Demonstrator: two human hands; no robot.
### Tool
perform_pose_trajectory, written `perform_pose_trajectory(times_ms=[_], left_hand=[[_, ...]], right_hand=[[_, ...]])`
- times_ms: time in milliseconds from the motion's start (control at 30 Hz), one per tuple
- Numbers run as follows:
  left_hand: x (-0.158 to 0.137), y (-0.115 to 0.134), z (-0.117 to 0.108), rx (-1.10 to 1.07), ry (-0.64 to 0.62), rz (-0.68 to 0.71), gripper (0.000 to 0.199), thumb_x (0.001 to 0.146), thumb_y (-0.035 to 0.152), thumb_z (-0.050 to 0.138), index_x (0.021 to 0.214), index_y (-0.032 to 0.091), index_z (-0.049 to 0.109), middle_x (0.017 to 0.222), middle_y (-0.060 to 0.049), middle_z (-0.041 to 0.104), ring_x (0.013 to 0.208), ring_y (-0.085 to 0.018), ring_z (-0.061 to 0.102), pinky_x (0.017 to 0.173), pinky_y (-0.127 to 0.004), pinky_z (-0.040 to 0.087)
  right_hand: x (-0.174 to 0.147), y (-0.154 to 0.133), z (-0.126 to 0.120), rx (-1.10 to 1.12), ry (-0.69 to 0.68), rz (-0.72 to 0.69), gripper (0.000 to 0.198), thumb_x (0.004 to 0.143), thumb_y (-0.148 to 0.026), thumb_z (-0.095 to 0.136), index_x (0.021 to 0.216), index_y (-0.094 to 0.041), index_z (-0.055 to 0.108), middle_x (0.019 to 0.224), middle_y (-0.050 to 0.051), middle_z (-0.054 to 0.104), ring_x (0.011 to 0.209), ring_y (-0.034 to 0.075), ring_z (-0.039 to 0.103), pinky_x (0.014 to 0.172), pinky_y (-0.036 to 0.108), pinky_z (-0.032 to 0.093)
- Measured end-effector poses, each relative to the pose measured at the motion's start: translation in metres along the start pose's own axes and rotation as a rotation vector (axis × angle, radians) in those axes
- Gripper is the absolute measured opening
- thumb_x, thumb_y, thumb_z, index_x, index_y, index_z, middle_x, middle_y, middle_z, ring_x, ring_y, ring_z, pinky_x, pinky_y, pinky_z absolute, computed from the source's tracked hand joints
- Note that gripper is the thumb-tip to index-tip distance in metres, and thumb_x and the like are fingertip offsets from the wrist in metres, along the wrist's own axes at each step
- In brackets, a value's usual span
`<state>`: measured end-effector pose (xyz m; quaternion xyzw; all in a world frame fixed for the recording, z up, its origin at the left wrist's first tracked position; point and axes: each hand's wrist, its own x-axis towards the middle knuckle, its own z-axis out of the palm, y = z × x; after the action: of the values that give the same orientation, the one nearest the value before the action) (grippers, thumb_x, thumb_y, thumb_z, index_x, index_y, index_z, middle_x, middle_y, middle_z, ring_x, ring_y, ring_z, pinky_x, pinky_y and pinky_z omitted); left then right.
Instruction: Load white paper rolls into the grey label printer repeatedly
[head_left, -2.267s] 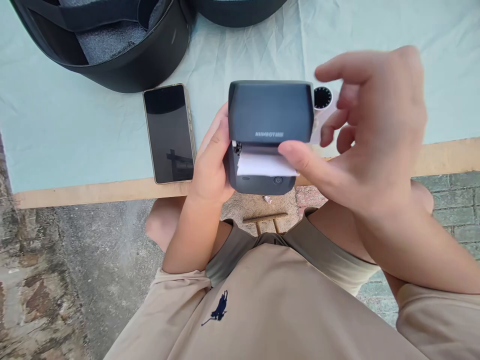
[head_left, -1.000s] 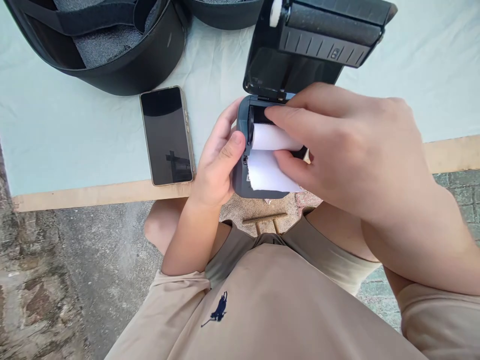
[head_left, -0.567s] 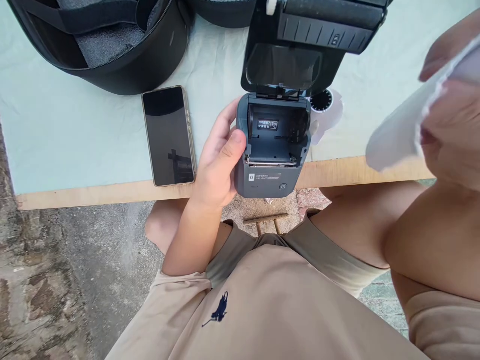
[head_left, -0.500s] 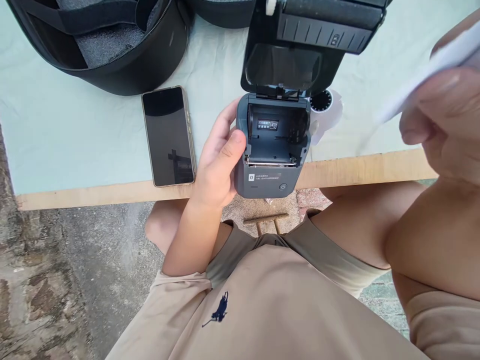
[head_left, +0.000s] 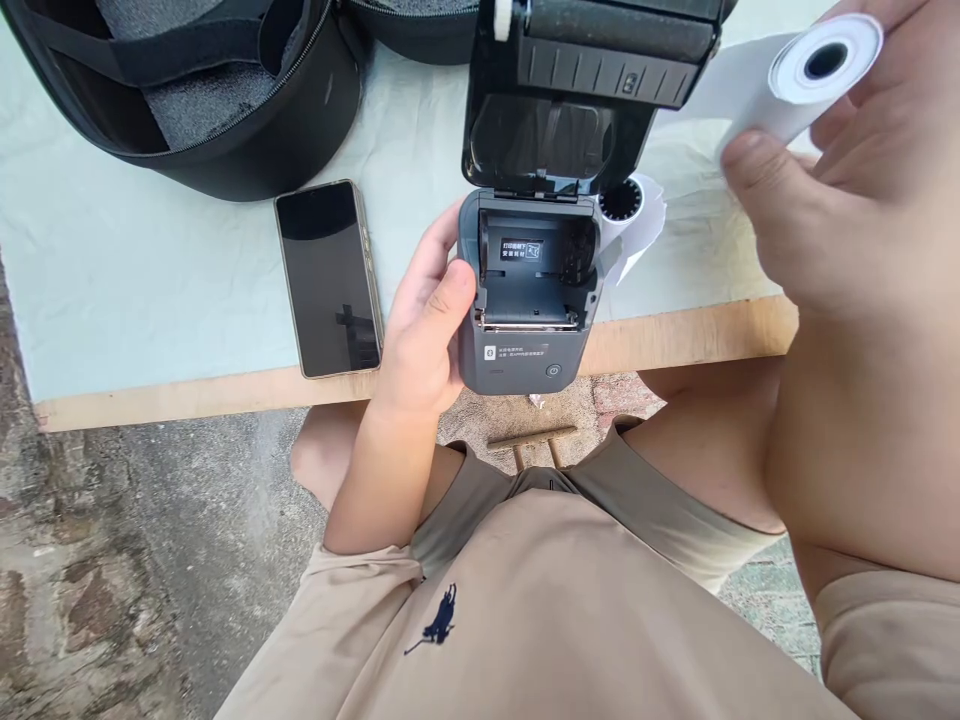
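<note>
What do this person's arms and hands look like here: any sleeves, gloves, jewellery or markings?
Both hands are bare: no gloves, rings or watch show on the left hand or the right hand. The forearms are uncovered. Short beige sleeves end at the elbows; the shirt carries a small dark embroidered logo.

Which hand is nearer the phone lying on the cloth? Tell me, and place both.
Left. The left hand grips the open printer just right of the phone, close but not touching it. The right hand holds the paper roll far off to the right.
</note>
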<state>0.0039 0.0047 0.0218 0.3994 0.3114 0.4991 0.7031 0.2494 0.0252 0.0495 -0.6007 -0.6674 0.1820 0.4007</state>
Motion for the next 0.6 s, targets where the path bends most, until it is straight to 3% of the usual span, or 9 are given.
perform_pose_trajectory(times_ms=[100, 200, 300, 400, 500, 600], left_hand=[[0.000, 0.000, 0.000, -0.011, -0.030, 0.008, 0.033, 0.090, 0.043, 0.044, 0.115, 0.023, 0.053, 0.105, -0.005, 0.063, 0.131, -0.024, 0.048, 0.105, -0.035, 0.045], [0.001, 0.000, -0.001, -0.004, -0.042, 0.013, 0.034, 0.090, 0.044, 0.043, 0.116, 0.024, 0.053, 0.108, -0.005, 0.063, 0.132, -0.024, 0.046, 0.106, -0.035, 0.045], [0.001, 0.000, -0.002, 0.008, -0.048, 0.013, 0.036, 0.090, 0.045, 0.044, 0.117, 0.023, 0.052, 0.110, -0.005, 0.063, 0.135, -0.024, 0.043, 0.109, -0.035, 0.042], [0.001, -0.001, -0.004, 0.031, -0.049, 0.018, 0.038, 0.089, 0.047, 0.044, 0.118, 0.023, 0.051, 0.112, -0.005, 0.063, 0.137, -0.024, 0.040, 0.110, -0.038, 0.041], [0.001, -0.002, -0.003, 0.063, -0.048, 0.019, 0.039, 0.089, 0.049, 0.043, 0.118, 0.024, 0.051, 0.112, -0.004, 0.064, 0.138, -0.025, 0.038, 0.111, -0.040, 0.040], [0.001, -0.002, -0.001, 0.038, -0.025, 0.013, 0.038, 0.089, 0.048, 0.044, 0.117, 0.024, 0.052, 0.111, -0.004, 0.064, 0.138, -0.025, 0.039, 0.111, -0.040, 0.040]], right_hand=[[0.002, 0.003, 0.002, -0.115, 0.063, -0.059, 0.029, 0.067, -0.020, 0.066, 0.092, -0.019, 0.050, 0.085, 0.002, 0.047, 0.076, 0.009, 0.041, 0.064, 0.027, 0.030], [0.005, 0.008, 0.005, -0.229, 0.067, 0.036, 0.033, 0.061, -0.018, 0.069, 0.089, -0.017, 0.051, 0.080, -0.001, 0.042, 0.070, 0.007, 0.034, 0.065, 0.027, 0.028], [0.008, 0.012, 0.008, -0.331, 0.030, 0.115, 0.030, 0.063, -0.025, 0.070, 0.087, -0.020, 0.054, 0.079, -0.001, 0.047, 0.069, 0.009, 0.036, 0.066, 0.028, 0.031], [0.009, 0.011, 0.011, -0.436, 0.006, 0.135, 0.029, 0.066, -0.032, 0.068, 0.088, -0.020, 0.053, 0.091, 0.004, 0.054, 0.084, 0.017, 0.046, 0.077, 0.035, 0.037], [0.009, 0.006, 0.012, -0.445, -0.039, 0.075, 0.028, 0.068, -0.018, 0.056, 0.095, -0.019, 0.050, 0.102, 0.007, 0.052, 0.099, 0.020, 0.047, 0.085, 0.036, 0.038], [0.011, 0.004, 0.013, -0.401, -0.040, 0.062, 0.038, 0.060, -0.006, 0.046, 0.095, -0.019, 0.051, 0.091, 0.003, 0.051, 0.081, 0.014, 0.044, 0.074, 0.031, 0.038]])
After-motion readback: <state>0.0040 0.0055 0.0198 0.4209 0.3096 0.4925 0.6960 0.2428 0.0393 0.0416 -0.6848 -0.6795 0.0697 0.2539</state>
